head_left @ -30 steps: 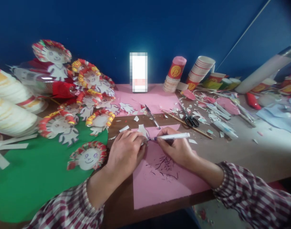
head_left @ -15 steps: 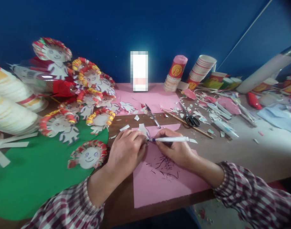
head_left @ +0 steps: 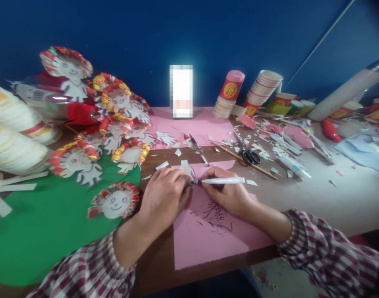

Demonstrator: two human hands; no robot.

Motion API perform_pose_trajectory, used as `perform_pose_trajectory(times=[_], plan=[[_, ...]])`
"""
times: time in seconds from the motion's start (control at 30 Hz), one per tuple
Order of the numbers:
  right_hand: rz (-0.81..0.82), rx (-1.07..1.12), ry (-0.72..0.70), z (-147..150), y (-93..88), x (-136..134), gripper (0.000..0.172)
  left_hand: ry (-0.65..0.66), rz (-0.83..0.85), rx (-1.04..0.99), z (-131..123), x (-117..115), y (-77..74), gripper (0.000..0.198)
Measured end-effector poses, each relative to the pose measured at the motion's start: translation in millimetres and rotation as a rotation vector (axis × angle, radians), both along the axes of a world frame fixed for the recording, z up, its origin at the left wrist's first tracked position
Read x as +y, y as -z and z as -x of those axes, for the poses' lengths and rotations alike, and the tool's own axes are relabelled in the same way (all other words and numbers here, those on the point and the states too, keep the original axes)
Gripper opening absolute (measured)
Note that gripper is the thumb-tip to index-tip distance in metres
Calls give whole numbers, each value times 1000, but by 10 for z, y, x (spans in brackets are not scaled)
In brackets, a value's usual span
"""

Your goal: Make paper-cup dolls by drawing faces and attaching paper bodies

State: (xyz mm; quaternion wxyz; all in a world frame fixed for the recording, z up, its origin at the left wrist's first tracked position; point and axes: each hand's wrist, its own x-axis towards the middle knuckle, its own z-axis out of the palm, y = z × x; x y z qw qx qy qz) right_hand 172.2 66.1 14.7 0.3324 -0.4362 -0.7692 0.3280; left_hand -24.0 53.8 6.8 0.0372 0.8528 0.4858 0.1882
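Head view:
- Right hand: closed about a white marker, which is grasped between thumb and fingers; its dark end is pointed left.
- Marker tip: placed at the right edge of a white paper cutout, just beside the left fingers; whether the paper is touched cannot be told.
- Left hand: laid palm down over the near part of the cutout, fingers bent; whether the paper is pinched or only pressed cannot be told.
- Paper cutout: located on the far left part of a pink sheet, partly covered by the left hand; a purple outline is seen along its right edge.
- Pink sheet: marked with dark strokes between the forearms.
- Green sheet: spread at left; a paper face with a red fringed rim is laid upon it.
- Paper figures: heaped at far left, with red and yellow curled rims.
- Black pen: lying beyond the hands.
- Black-handled scissors: set down to the right, near a thin stick.
- Red cup: stacked on others at far right, topped in pink.
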Motion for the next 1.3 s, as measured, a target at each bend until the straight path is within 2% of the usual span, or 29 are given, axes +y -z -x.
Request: perform_pose_trajectory(times=[0.67,0.93,1.3], plan=[[20,0,-7,3,-19,-1,7,23,-31,-35,14,11,16,23],[-25,0,-28,-23,33,1,4,23,-30,-52,0,8,-2,18],[-3,1,-1,-3,8,6,3,18,-8,-30,6,5,-11,16]])
